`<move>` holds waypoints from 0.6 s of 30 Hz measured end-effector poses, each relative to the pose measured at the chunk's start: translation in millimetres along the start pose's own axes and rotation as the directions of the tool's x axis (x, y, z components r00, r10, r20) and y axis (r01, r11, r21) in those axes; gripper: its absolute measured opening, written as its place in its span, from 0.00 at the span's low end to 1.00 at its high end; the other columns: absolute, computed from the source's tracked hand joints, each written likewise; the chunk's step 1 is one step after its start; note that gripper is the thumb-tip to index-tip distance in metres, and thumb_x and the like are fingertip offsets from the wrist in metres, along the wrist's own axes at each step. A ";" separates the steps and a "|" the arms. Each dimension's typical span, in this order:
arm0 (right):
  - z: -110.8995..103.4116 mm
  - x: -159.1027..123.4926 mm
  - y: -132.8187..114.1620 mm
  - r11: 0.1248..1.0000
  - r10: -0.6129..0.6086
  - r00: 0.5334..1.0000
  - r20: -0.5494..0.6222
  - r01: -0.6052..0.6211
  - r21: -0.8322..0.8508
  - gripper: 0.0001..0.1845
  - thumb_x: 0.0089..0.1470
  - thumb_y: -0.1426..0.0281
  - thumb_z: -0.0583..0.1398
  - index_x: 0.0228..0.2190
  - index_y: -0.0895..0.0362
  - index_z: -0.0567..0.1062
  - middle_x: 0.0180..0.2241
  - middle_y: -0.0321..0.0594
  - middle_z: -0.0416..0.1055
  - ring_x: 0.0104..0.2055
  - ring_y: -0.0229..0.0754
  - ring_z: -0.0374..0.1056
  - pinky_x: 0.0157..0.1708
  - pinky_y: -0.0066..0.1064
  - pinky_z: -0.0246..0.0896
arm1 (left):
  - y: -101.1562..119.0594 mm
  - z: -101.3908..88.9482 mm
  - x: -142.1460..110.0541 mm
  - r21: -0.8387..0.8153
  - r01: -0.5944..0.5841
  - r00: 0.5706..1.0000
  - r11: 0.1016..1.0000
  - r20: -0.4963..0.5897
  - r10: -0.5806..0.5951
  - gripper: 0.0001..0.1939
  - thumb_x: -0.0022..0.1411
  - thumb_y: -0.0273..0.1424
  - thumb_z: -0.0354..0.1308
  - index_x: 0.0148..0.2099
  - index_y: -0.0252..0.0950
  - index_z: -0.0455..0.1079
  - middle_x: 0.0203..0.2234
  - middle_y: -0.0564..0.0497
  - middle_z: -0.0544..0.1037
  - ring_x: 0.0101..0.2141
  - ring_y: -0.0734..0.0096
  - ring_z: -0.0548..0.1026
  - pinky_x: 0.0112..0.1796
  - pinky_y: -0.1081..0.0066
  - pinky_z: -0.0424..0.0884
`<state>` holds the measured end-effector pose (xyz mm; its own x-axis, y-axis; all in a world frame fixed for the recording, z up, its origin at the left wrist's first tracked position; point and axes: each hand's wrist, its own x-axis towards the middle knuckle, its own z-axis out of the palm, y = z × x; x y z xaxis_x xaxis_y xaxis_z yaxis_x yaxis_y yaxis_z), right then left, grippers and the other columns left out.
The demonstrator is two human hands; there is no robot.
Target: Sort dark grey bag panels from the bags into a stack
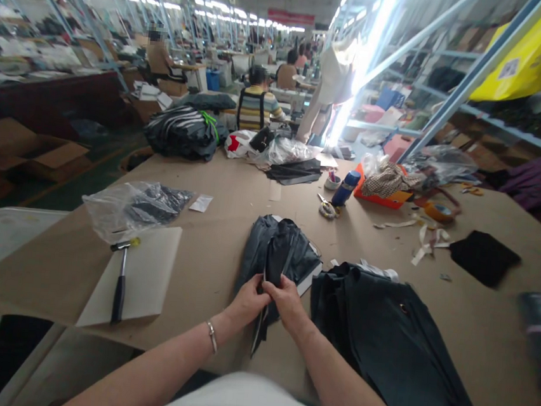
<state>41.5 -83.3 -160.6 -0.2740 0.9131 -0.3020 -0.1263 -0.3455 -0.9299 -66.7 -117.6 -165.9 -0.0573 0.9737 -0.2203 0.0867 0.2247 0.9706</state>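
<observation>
My left hand (248, 301) and my right hand (286, 298) meet at the front of the table, pinching a dark fabric piece (276, 254) between them. Its narrow end hangs down below my fingers. Behind and under it lies a bunched pile of dark fabric (256, 243) with some pale edges showing. To the right of my right hand rests a larger stack of folded dark fabric (383, 329), with a small metal-looking eyelet near its top. What exactly the fingertips cover is hidden.
A hammer (120, 284) lies on a white board (155, 281) at the left, near a clear plastic bag (117, 207). Scissors (327, 208), a blue bottle (347, 188) and an orange box (381, 198) stand farther back. A black cloth (484, 257) lies right on the brown table (212, 255).
</observation>
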 end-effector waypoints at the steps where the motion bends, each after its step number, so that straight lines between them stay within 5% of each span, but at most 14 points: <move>1: 2.4 -1.4 -4.9 1.000 0.016 0.999 0.040 -0.017 0.019 0.17 0.37 0.62 0.66 0.31 0.59 0.74 0.27 0.38 0.74 0.29 0.41 0.68 0.33 0.32 0.64 | 6.5 -4.8 -0.3 -0.105 0.089 0.995 0.990 0.055 -0.084 0.19 0.51 0.26 0.59 0.47 0.30 0.68 0.35 0.45 0.77 0.36 0.63 0.75 0.39 0.67 0.71; 4: -4.1 -4.2 -22.1 0.996 0.059 0.983 0.174 -0.070 0.058 0.19 0.35 0.66 0.65 0.34 0.59 0.74 0.28 0.37 0.74 0.30 0.42 0.69 0.35 0.33 0.65 | 21.1 -23.5 -2.4 -0.395 0.295 0.954 0.870 0.178 -0.243 0.20 0.52 0.32 0.63 0.46 0.28 0.70 0.31 0.44 0.78 0.31 0.63 0.76 0.33 0.69 0.72; 7: -29.3 -0.1 -38.5 0.996 0.049 0.983 0.174 -0.035 -0.081 0.16 0.33 0.72 0.62 0.31 0.58 0.75 0.27 0.34 0.73 0.30 0.40 0.67 0.34 0.30 0.62 | 36.4 -40.8 -15.4 -0.566 0.398 0.915 0.722 0.300 -0.270 0.17 0.52 0.33 0.66 0.42 0.27 0.73 0.33 0.42 0.79 0.31 0.64 0.77 0.34 0.70 0.73; 10: -55.8 10.0 -44.8 0.973 0.013 0.997 0.077 0.005 -0.231 0.03 0.32 0.73 0.60 0.18 0.59 0.72 0.19 0.33 0.68 0.26 0.38 0.62 0.29 0.28 0.58 | 61.8 -44.8 -42.4 -0.605 0.554 0.782 0.571 0.613 -0.110 0.16 0.48 0.31 0.69 0.39 0.27 0.75 0.32 0.41 0.79 0.32 0.63 0.78 0.37 0.68 0.74; 13: -60.4 14.1 -43.0 0.978 0.014 0.998 0.058 -0.001 -0.208 0.06 0.36 0.69 0.60 0.20 0.59 0.74 0.21 0.36 0.70 0.30 0.42 0.66 0.33 0.31 0.61 | 86.0 -40.4 -62.1 -0.596 0.638 0.631 0.487 0.768 0.113 0.16 0.48 0.30 0.68 0.40 0.26 0.75 0.32 0.40 0.79 0.34 0.62 0.78 0.40 0.68 0.74; 15: -48.5 6.9 -46.5 0.989 0.086 0.989 0.122 -0.069 -0.132 0.13 0.42 0.62 0.58 0.26 0.58 0.75 0.25 0.39 0.74 0.33 0.46 0.69 0.36 0.35 0.64 | 91.8 -43.6 -59.6 -0.619 0.617 0.647 0.486 0.750 0.133 0.14 0.53 0.30 0.65 0.42 0.27 0.75 0.34 0.40 0.79 0.35 0.64 0.78 0.40 0.69 0.74; 18: -24.6 -22.1 -70.1 0.965 0.178 0.923 0.340 -0.232 0.123 0.21 0.47 0.55 0.52 0.30 0.58 0.76 0.29 0.43 0.76 0.38 0.49 0.72 0.41 0.41 0.67 | 85.4 -67.9 -35.5 -0.662 0.520 0.766 0.540 0.641 0.048 0.13 0.56 0.29 0.63 0.44 0.30 0.75 0.33 0.43 0.79 0.32 0.66 0.78 0.37 0.70 0.75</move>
<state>79.9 -74.0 -93.8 -0.6000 0.7076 -0.3732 -0.1755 -0.5716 -0.8016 -124.8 -135.4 -68.6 0.5973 0.7805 -0.1845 -0.6416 0.6030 0.4740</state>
